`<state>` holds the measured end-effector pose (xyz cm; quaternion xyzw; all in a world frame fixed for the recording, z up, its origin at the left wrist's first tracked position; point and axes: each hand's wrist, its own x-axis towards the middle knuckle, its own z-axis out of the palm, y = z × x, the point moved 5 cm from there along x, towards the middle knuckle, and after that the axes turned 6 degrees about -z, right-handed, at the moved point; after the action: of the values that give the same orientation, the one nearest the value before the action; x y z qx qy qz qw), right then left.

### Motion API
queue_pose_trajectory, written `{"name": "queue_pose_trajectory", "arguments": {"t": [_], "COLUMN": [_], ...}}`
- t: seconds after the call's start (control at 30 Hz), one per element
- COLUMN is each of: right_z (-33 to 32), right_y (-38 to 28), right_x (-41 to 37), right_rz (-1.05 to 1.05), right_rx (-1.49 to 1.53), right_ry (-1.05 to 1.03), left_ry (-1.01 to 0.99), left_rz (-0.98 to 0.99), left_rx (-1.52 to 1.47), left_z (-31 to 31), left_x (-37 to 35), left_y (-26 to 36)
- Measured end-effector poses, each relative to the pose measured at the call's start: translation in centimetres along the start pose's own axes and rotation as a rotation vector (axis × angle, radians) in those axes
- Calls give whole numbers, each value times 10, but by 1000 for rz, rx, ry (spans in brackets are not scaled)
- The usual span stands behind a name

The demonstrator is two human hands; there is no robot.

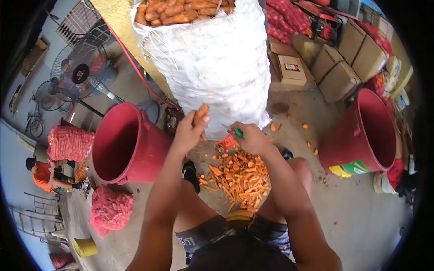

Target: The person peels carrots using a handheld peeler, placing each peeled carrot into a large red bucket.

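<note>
A carrot (200, 115) stands up out of my left hand (189, 132), whose fingers are wrapped round it. My right hand (253, 139) grips a small knife (238, 132) with a green handle, its short blade pointing toward the left hand. The blade and the carrot are apart. Beneath both hands, a heap of orange carrot cuttings (239, 178) lies on the floor between my feet, with a scrap of red mesh at its far edge. Just ahead stands a tall white sack (212, 67), filled to its open top with carrots (181, 12).
Large red bins stand at left (153, 144) and right (348, 135). Full red mesh sacks (110, 208), a yellow bucket (85, 247), and a fan (81, 74) are on the left. Cardboard boxes (337, 72) line the back right. Another person (45, 174) sits far left.
</note>
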<state>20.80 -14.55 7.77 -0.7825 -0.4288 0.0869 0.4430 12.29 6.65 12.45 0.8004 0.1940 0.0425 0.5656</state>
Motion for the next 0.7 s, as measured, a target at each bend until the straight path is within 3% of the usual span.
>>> {"name": "queue_pose_trajectory", "arguments": {"t": [0.07, 0.1, 0.13, 0.23, 0.3, 0.37, 0.4, 0.43, 0.47, 0.5, 0.57, 0.63, 0.7], "right_z": [15, 20, 22, 38, 46, 58, 56, 50, 42, 32, 23, 22, 31], "right_y": [7, 6, -3, 0, 21, 51, 48, 38, 26, 12, -5, -11, -6], "right_x": [-2, -2, -3, -3, -7, -16, -18, -19, -18, -17, -16, -17, -18], "right_rz": [14, -2, 93, 102, 173, 211, 234, 228, 226, 225, 268, 220, 132], "right_rx": [-29, -57, -46, -166, -260, -370, -313, -311, -125, 61, 65, 231, 195], "right_ry": [-10, -16, -95, -126, -190, -424, -483, -493, -450, -404, -372, -270, -225], "left_ry": [-21, 27, 80, 60, 48, -136, -128, -95, -58, -50, 43, 28, 9], "left_rz": [-39, 9, 62, 127, 101, 41, 33, -42, -112, -113, -252, -284, -305], "left_rx": [-13, 133, 278, 461, 426, 12, 14, -290, -595, -598, -813, -814, -812], "left_z": [27, 33, 38, 49, 46, 41, 39, 37, 34, 33, 31, 38, 45], "left_x": [-17, -19, -25, -46, -54, -64, -62, -55, -49, -50, -54, -51, -46], "left_y": [-35, -51, -53, -56, -66, -60, -70, -86, -103, -102, -105, -120, -128]}}
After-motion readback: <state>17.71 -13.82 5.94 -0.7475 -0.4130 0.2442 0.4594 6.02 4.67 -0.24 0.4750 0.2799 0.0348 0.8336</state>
